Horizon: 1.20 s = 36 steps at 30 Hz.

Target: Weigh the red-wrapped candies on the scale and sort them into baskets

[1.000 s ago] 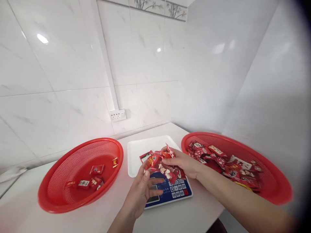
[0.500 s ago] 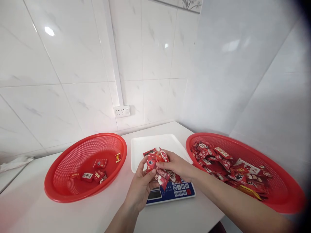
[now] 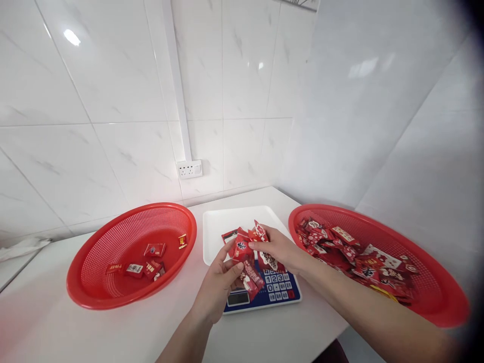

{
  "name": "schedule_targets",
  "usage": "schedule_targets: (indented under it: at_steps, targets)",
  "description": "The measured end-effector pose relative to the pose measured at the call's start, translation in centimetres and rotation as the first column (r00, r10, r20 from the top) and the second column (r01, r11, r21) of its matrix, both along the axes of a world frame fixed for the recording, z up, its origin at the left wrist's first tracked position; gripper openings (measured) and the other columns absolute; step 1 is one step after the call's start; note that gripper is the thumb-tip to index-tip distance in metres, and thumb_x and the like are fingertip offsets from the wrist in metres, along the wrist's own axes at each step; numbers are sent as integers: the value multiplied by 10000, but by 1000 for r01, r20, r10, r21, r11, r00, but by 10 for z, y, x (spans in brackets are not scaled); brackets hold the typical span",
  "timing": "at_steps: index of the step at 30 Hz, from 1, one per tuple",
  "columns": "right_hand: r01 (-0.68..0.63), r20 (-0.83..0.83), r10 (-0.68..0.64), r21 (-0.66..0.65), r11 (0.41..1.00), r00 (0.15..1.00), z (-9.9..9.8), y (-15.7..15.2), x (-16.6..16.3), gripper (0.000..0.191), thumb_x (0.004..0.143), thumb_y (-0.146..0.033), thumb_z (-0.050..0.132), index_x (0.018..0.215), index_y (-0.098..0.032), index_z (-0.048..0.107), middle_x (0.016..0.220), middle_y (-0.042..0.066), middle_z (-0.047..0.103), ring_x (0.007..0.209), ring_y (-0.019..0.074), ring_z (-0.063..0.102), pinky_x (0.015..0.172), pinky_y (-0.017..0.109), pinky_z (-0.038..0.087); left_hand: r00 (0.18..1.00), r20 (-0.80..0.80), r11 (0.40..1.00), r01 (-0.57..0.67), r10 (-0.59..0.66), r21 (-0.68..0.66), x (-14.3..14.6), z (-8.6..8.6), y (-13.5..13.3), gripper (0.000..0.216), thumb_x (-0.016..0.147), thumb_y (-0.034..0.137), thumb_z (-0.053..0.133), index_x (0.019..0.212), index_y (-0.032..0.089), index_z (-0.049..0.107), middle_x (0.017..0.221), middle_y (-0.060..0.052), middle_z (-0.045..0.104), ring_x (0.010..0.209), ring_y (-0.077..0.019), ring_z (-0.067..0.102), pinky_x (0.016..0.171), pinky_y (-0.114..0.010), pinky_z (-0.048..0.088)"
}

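Observation:
Both hands are together above a white weighing scale (image 3: 260, 305) with a blue keypad panel. My left hand (image 3: 217, 280) is closed on several red snack packets (image 3: 252, 277), thumb on top. My right hand (image 3: 278, 247) pinches more red packets (image 3: 260, 233), one of them standing up on edge and another hanging below the fingers. A red packet with dark lettering (image 3: 242, 246) lies between the two hands. Behind the packets, the white weighing pan (image 3: 223, 217) shows in part. Fingers and packets hide some of the keypad.
At left stands a red perforated basket (image 3: 85, 297) with several small packets inside. A fuller red basket (image 3: 449, 287) of packets is at right, partly behind my right forearm. A wall socket (image 3: 189, 169) sits above the white table (image 3: 124, 335), and tiled walls enclose its back.
My hands have drawn slightly apart, and the packets between them are more spread out. More of the scale's number keys show now. The view has shifted a little.

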State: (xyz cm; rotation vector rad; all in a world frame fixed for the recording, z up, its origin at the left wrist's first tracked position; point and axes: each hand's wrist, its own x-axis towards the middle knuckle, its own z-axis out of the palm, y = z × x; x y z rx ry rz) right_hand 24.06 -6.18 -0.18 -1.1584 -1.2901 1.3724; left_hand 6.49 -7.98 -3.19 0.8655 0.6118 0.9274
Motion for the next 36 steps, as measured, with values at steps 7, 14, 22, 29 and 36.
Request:
schedule_targets:
  at_steps: [7,14,22,29,36]
  targets:
    - [299,243,-313,92,950,918,-6,22,36,316,710,-311,644,994,-205,551,900,43,702,761,221,670,675,335,532,967,44,966,-254,253,36,-11,4,13,539,718,265,681,1212,233,469,941,-47,662,811,-140,614,707,-251,480]
    - [332,482,-374,174,927,792,-10,30,52,233,684,-296,642,882,-200,567,832,24,692,752,205,641,661,284,485,946,33,940,-325,323,106,-21,5,18,539,742,252,650,1235,288,436,1043,-19,621,949,-141,584,839,-291,463]
    - [185,676,-285,218,958,680,-4,27,55,205,728,-339,593,875,-209,535,832,11,676,745,185,626,635,249,450,930,-19,925,-363,367,112,-23,8,18,515,734,307,644,1214,267,465,1021,-32,645,853,-141,609,736,-267,474]
    - [118,810,-271,245,962,520,-1,55,41,406,656,-328,665,1012,-241,490,813,-9,628,728,175,572,593,230,372,935,-39,936,-352,353,21,-22,11,16,431,700,266,677,1103,230,530,923,-24,659,824,-121,617,677,-200,458]
    - [117,853,-264,237,964,450,-7,68,46,455,610,-299,695,1028,-249,522,620,-40,552,596,161,519,509,227,302,928,-27,928,-370,371,35,-25,11,19,404,707,253,669,1088,230,536,923,-21,643,813,-106,600,688,-189,457]
